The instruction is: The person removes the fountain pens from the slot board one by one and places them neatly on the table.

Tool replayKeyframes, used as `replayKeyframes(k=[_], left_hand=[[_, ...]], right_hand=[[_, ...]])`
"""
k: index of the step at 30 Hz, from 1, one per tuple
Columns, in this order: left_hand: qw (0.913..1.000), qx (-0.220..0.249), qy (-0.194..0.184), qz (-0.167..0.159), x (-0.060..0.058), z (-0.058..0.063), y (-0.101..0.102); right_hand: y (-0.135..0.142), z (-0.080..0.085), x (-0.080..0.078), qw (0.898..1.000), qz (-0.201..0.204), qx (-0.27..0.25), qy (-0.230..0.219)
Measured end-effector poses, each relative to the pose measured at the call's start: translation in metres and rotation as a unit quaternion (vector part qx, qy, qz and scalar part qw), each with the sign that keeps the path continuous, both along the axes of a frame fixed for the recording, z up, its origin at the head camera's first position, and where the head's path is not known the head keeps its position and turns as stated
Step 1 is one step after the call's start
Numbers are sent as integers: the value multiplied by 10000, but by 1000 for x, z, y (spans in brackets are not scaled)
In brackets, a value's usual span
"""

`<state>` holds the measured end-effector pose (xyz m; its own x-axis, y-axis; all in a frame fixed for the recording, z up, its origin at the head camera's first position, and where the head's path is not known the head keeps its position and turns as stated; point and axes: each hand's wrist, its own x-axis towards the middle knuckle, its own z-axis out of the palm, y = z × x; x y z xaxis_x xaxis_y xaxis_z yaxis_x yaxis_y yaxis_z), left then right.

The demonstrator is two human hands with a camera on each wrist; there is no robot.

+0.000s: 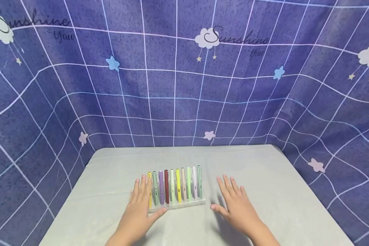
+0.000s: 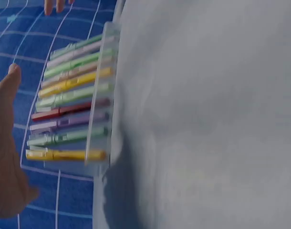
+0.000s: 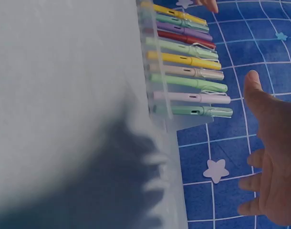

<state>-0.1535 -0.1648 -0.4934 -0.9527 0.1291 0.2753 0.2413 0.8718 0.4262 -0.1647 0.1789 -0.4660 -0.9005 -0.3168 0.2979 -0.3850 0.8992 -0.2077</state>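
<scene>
Several pens stand upright in a row in a clear plastic pen stand (image 1: 184,205) on the table. They include a dark red pen (image 1: 167,188), a purple pen (image 1: 161,188), a bright yellow pen (image 1: 178,186) and a pale lilac pen (image 1: 194,182); others are green, beige or yellow. My left hand (image 1: 138,208), fingers straight, is at the stand's left end and covers part of it in the head view; whether it touches cannot be told. To the right of the stand, apart from it, my right hand (image 1: 236,206) is spread with nothing in it.
A pale cloth covers the table (image 1: 249,167). Behind it and along both sides hangs a blue-purple curtain (image 1: 184,85) with a white grid, clouds and stars. The table's far edge meets the curtain.
</scene>
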Motion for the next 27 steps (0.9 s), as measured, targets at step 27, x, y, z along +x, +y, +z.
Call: replayKeyframes(k=[27], left_hand=[[9576,2206,-1772,538,-23,-11,-44]], right_hand=[[-15,-11,-68,9299,-149,-3103,-1971]])
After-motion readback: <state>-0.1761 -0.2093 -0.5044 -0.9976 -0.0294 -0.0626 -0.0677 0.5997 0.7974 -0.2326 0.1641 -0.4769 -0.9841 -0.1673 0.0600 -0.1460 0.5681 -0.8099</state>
